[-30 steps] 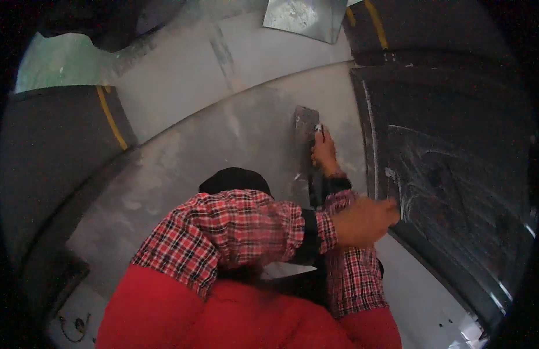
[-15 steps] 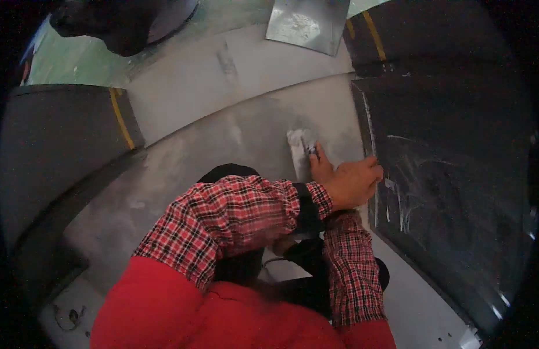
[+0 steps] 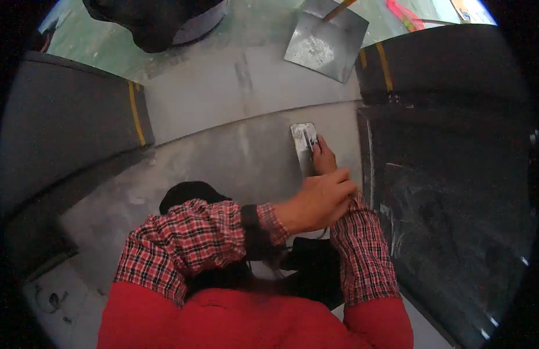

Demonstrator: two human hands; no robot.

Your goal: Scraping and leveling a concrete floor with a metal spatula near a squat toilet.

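Note:
My right hand [image 3: 324, 158] is wrapped round a steel plastering trowel [image 3: 304, 136], whose blade is smeared with pale paste. The trowel lies low against the grey floor surface, near the dark panel on the right. Across my right wrist lies my left hand [image 3: 320, 200], its fingers closed on the plaid sleeve [image 3: 365, 247] at the cuff. My left hand partly covers the right wrist. Both forearms wear red plaid sleeves over a red garment.
Dark panels stand at the left [image 3: 86, 107] and right [image 3: 449, 192], with yellow strips at their far ends. Ahead, beyond a pale band [image 3: 199, 96], lie a square metal plate [image 3: 333, 35] with pale paste on it and a dark draped bundle [image 3: 153, 20].
My left hand has moved left and back along the right wrist, so more of my right hand shows. The view has shifted, revealing more of the metal plate.

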